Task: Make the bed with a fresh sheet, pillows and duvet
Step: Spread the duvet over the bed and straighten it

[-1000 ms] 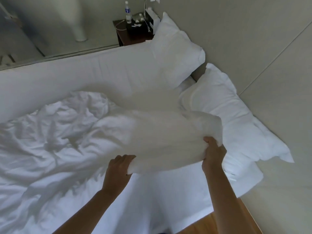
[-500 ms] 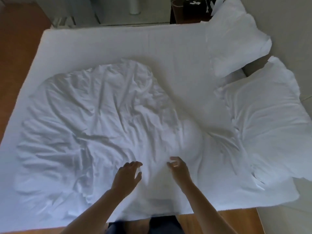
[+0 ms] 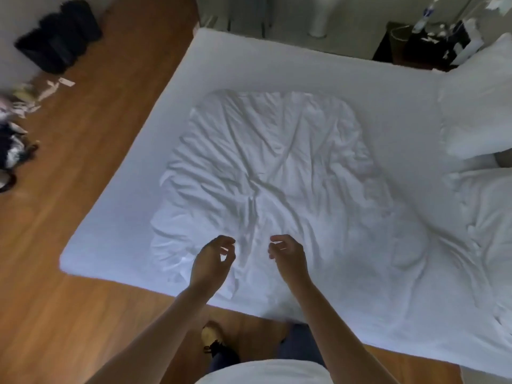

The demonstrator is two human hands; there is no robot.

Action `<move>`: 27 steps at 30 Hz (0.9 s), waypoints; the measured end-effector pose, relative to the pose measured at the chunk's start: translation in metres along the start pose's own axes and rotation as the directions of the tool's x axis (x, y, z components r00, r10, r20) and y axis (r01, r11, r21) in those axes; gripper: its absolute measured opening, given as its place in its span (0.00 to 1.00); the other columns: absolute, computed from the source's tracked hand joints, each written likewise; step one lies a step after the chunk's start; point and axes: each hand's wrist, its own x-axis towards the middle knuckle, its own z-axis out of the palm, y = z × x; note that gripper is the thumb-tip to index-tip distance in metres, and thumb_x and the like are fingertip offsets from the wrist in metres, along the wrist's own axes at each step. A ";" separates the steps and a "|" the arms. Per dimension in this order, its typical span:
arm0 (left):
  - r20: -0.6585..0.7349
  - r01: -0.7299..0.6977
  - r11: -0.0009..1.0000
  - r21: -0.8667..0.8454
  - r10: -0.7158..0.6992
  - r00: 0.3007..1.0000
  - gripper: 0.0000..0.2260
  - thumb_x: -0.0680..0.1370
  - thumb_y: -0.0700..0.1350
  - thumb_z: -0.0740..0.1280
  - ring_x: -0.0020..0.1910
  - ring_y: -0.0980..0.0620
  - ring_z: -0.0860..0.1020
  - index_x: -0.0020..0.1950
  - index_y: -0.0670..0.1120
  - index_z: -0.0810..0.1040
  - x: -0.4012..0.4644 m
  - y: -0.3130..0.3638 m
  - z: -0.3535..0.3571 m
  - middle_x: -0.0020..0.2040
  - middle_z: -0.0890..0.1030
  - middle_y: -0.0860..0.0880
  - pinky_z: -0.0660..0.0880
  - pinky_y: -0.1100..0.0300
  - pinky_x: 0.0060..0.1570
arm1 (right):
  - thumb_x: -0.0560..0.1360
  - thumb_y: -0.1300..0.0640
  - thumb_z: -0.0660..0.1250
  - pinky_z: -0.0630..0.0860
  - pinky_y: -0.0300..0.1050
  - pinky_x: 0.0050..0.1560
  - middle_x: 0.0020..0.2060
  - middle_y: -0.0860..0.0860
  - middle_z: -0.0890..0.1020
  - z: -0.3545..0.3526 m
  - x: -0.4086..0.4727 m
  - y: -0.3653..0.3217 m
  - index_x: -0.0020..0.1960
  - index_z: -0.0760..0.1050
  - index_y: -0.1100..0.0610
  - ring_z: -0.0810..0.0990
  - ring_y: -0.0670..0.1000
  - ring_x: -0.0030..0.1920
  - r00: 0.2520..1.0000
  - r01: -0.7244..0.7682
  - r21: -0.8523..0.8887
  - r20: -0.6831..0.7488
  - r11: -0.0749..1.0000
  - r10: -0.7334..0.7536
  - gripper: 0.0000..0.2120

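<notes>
- The floor (image 3: 91,151) is brown wood, running along the left of the bed and under the person's feet.
- The bed (image 3: 133,225) fills the middle of the view, its white sheet smooth along the left and far edges.
- The duvet (image 3: 266,176) lies crumpled on the sheet, spread over the centre of the bed and reaching the near edge.
- Two pillows sit at the right end: the far pillow (image 3: 476,106) near the nightstand, the near pillow (image 3: 487,217) just beside it, with the duvet's right part running up to it.
- A dark bag (image 3: 59,34) rests on the floor at far left, well apart from the bed.
- The nightstand (image 3: 426,48) stands beyond the far right corner, with a bottle (image 3: 425,16) on it among small items too blurred to name.
- A litter of small things (image 3: 16,112) lies on the floor at the left edge; perhaps papers and clothing.
- The left hand (image 3: 212,261) hovers over the duvet's near part, fingers loosely curled, holding nothing.
- The right hand (image 3: 288,256) hovers just beside it, likewise loosely curled and holding nothing.
</notes>
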 end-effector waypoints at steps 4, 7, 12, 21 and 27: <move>-0.073 0.165 0.986 0.002 -0.165 0.984 0.06 0.80 0.46 0.65 0.43 0.61 0.80 0.54 0.56 0.78 -0.029 -0.089 -0.073 0.48 0.83 0.59 0.74 0.66 0.40 | 0.76 0.56 0.68 0.77 0.41 0.44 0.43 0.48 0.84 0.099 -0.032 -0.023 0.52 0.80 0.52 0.84 0.49 0.43 0.984 0.016 -0.084 0.178 0.996 -0.001 0.05; -0.115 0.219 0.973 -0.073 -0.227 0.967 0.08 0.80 0.44 0.65 0.44 0.57 0.81 0.51 0.58 0.76 -0.035 -0.133 -0.111 0.46 0.82 0.59 0.79 0.57 0.46 | 0.75 0.50 0.69 0.75 0.40 0.42 0.44 0.47 0.84 0.156 -0.041 -0.037 0.52 0.80 0.51 0.83 0.49 0.44 0.966 -0.002 -0.150 0.254 0.989 0.041 0.08; -0.130 0.255 0.952 -0.172 -0.278 0.952 0.12 0.77 0.46 0.64 0.43 0.59 0.81 0.46 0.66 0.75 -0.030 -0.189 -0.144 0.43 0.82 0.62 0.81 0.50 0.43 | 0.75 0.43 0.66 0.78 0.46 0.51 0.42 0.47 0.85 0.242 -0.031 -0.055 0.46 0.80 0.52 0.83 0.50 0.47 0.917 -0.061 -0.334 0.354 0.941 0.185 0.12; 0.080 0.115 0.993 0.036 -0.117 0.990 0.08 0.81 0.47 0.62 0.46 0.63 0.79 0.57 0.58 0.76 0.059 -0.237 -0.224 0.50 0.80 0.64 0.76 0.67 0.49 | 0.68 0.26 0.61 0.77 0.51 0.59 0.63 0.53 0.77 0.415 0.064 -0.054 0.74 0.65 0.58 0.79 0.54 0.60 0.913 -0.253 -0.407 0.201 0.878 0.356 0.47; 0.250 0.105 0.991 0.080 -0.122 0.961 0.08 0.81 0.47 0.63 0.48 0.64 0.78 0.57 0.58 0.75 0.161 -0.310 -0.265 0.49 0.80 0.65 0.72 0.74 0.48 | 0.64 0.27 0.70 0.75 0.49 0.54 0.56 0.57 0.80 0.492 0.181 -0.047 0.66 0.74 0.63 0.79 0.59 0.61 0.764 -0.646 -0.019 -0.038 0.763 0.645 0.46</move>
